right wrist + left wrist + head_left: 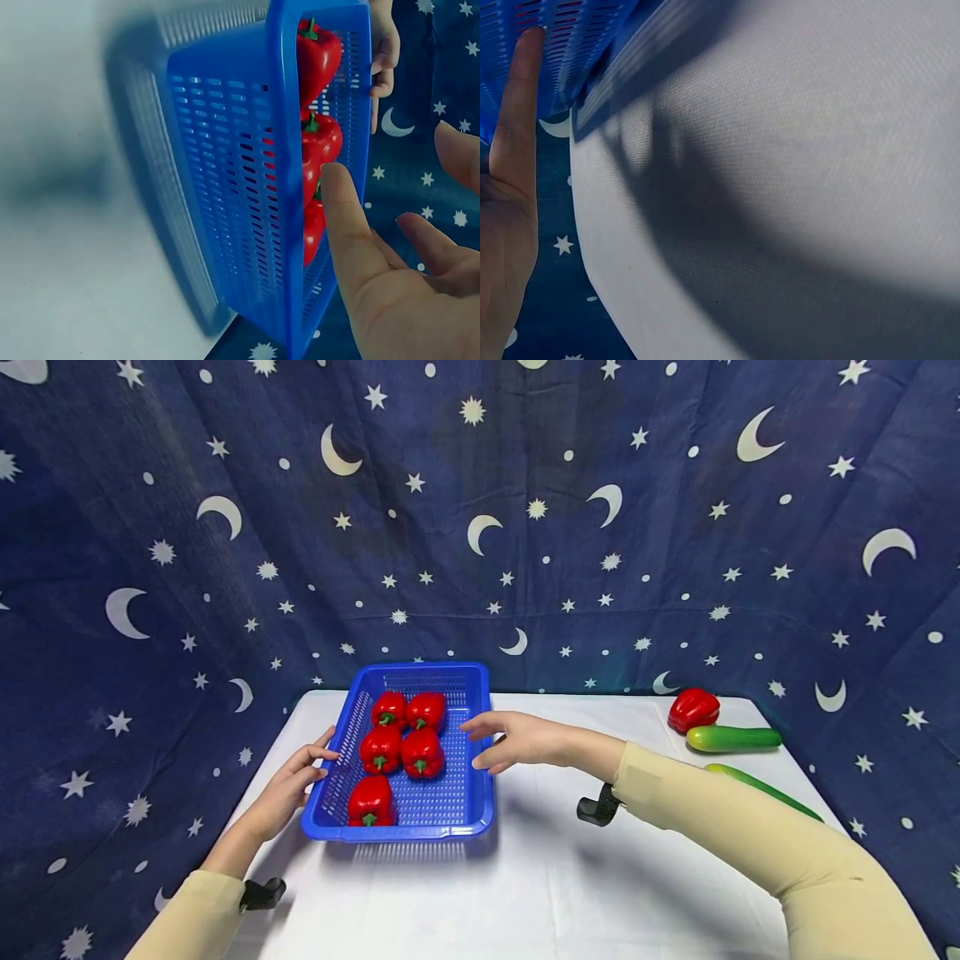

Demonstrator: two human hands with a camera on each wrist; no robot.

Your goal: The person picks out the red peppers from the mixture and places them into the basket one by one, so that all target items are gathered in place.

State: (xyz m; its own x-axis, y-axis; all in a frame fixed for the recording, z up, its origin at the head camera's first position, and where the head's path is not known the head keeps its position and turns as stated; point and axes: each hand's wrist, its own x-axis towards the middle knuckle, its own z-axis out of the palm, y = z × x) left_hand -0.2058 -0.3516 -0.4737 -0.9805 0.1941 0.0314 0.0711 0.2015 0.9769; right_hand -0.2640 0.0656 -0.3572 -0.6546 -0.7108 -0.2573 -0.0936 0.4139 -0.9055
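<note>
A blue perforated plastic basket (pixel 442 833) stands on the white table at the left, holding several red bell peppers (pixel 381 749). My left hand (pixel 288 781) is at its left rim, with fingertips touching the rim and one straight finger (pixel 521 97) against the outer wall. Just off the right side, my right hand (pixel 521 739) hovers with thumb and fingers spread and nothing between them. In the right wrist view, a finger (pixel 345 217) appears in front of the basket's opening, and the peppers (pixel 319 64) show past the near rim.
At the table's far right lie another red bell pepper (pixel 693 709) and a green cucumber-like vegetable (pixel 735 739). A second green one (pixel 761 787) is partly hidden by the right sleeve. A dark blue cloth (pixel 495 568) with moons and stars hangs behind the white table (pixel 525 885).
</note>
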